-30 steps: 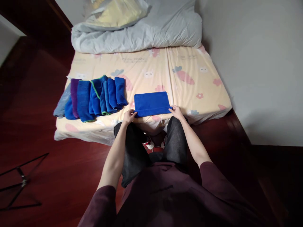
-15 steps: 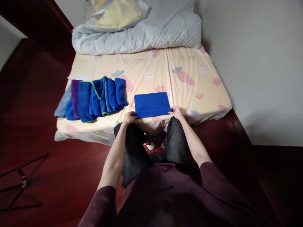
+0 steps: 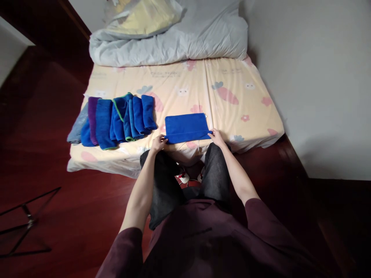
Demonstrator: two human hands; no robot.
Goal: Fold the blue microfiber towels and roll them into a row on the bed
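Observation:
A blue towel (image 3: pixel 187 123) lies flat on the bed near its front edge, with a narrow folded strip along the side closest to me. My left hand (image 3: pixel 159 143) pinches the strip's left end between thumb and fingers. At the opposite end, my right hand (image 3: pixel 216 137) grips the strip's right corner. A small pale tag shows at the towel's far right corner. Left of it lies a row of several folded towels (image 3: pixel 103 123), mostly blue, some with green edging and one purple (image 3: pixel 92 116); neither hand touches them.
The bed (image 3: pixel 237 116) has a cream sheet printed with carrots and rabbits. A grey quilt (image 3: pixel 203 42) and a yellow pillow-like thing (image 3: pixel 147 17) in clear wrapping are at the back. A wall (image 3: pixel 313 85) stands to the right. Black stand legs (image 3: pixel 30 222) rest on the red floor at left.
The folded strip at the towel's near side looks slightly wider, its fold line a little farther from me. Both hands keep hold of its ends. The other towels stay put.

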